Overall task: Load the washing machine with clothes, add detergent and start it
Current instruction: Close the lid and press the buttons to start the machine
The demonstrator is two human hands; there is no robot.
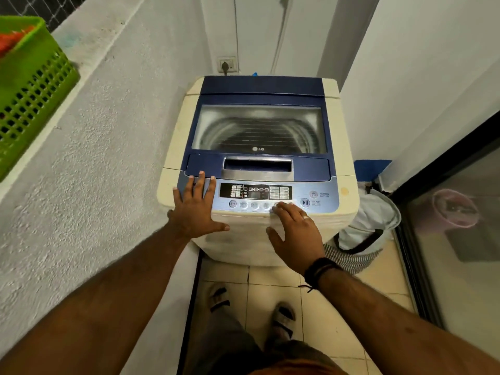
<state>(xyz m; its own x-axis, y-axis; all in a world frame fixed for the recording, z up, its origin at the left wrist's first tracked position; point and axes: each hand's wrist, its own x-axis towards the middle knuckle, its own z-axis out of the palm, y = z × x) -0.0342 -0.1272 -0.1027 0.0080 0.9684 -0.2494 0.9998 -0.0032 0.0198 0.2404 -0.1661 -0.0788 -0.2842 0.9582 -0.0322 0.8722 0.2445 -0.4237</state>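
Seen from above, a top-loading washer (259,169) stands in a narrow alcove between white walls, its blue lid (259,115) shut over a glass window that shows the steel drum; whether clothes lie inside cannot be told. The left hand (196,209) rests flat on the front left corner of the control panel (332,200), fingers straight and spread wide, holding nothing. The right hand (293,231) hovers at the panel's lower edge, fingers loosely extended and slightly blurred, tips on or just above the row of round buttons left of the start button (305,202); it holds nothing either. A laundry bag (370,220) sits on the floor just right of the washer, and a green basket (29,85) sits on the ledge at far left. This looks like programme setting. To do it well, steady the body with the left hand, press one button at a time with a single fingertip, check the display, then press start.
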